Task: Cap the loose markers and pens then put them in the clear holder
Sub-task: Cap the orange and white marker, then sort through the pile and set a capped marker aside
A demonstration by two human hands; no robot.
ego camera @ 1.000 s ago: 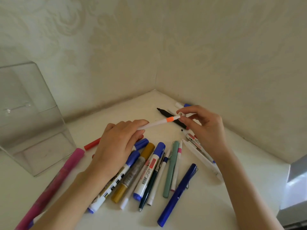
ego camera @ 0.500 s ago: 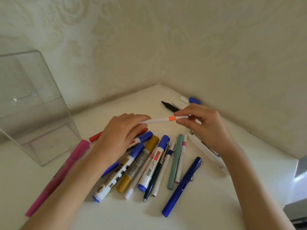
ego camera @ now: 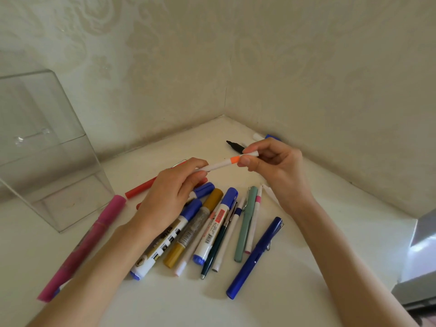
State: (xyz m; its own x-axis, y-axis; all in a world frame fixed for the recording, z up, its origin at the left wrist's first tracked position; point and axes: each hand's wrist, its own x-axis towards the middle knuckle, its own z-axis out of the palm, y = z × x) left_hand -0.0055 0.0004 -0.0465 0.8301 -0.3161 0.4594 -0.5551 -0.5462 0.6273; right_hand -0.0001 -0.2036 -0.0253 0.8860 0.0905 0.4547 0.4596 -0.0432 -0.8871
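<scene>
A thin white pen with an orange band [ego camera: 224, 163] is held level above the table between both hands. My left hand [ego camera: 169, 194] pinches its left end, and my right hand [ego camera: 273, 166] pinches the capped right end beside the band. Below them several markers and pens [ego camera: 212, 223] lie side by side on the white table [ego camera: 306, 267]. The clear holder [ego camera: 47, 147] stands at the left, with nothing visible inside. An uncapped black marker [ego camera: 234, 145] lies behind my right hand.
A pink marker [ego camera: 89, 241] and a red marker [ego camera: 141, 188] lie near the holder. A white pen with a blue cap [ego camera: 266, 137] rests against the right wall. Patterned walls meet in a corner behind. A grey object [ego camera: 420, 267] sits at the right edge.
The cap has gone fully onto the orange-banded pen. Both hands have lifted the pen slightly, and my right fingers have shifted along it toward the orange band.
</scene>
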